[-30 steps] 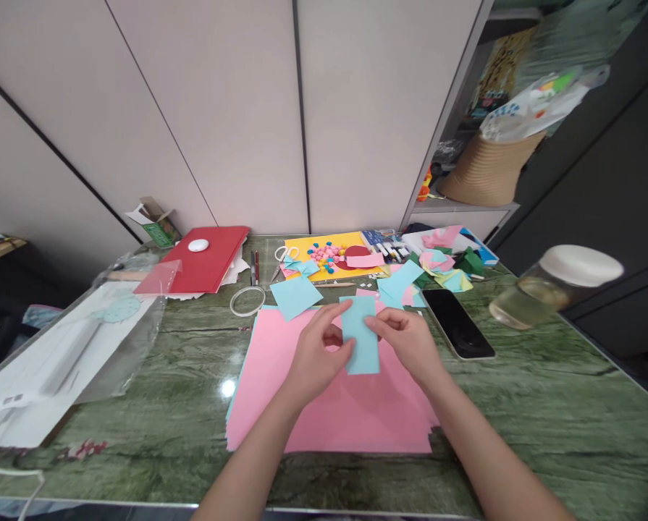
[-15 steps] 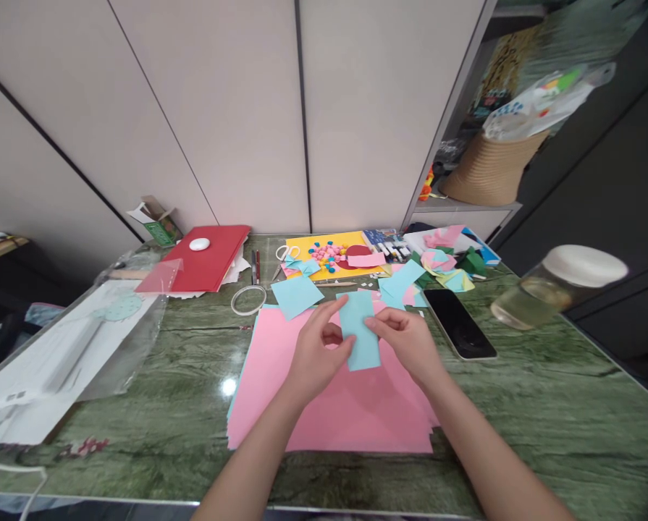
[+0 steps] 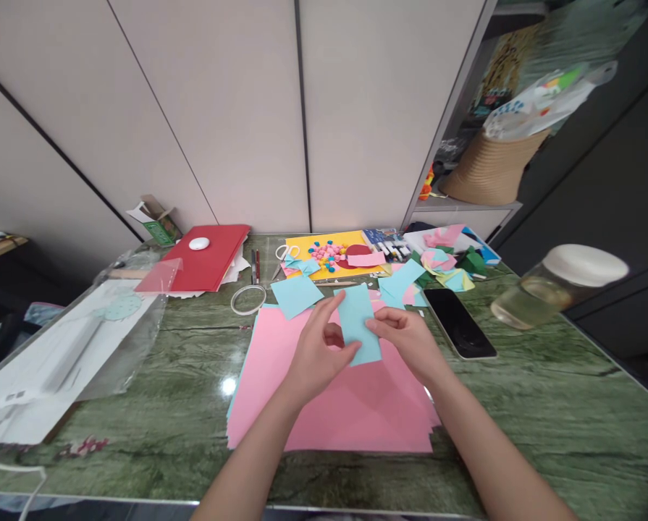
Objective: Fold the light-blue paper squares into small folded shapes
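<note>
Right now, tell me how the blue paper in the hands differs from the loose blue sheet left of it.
The held paper is a narrow oblong; the loose sheet is nearer square.
The held paper is between the left hand and right hand; the loose sheet lies unheld.
Both are light blue.

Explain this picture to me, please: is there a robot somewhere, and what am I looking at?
There is no robot here, just a person's two bare hands. The view comes from a camera worn on the person's head, looking forward and down. The right hand pinches the right edge of a light blue paper, while the spread thumb and index finger of the left hand touch its left part. Below lies a stack of pink paper on a green table. Around it are scissors, a phone, a red folder and a white-lidded jar.
</note>
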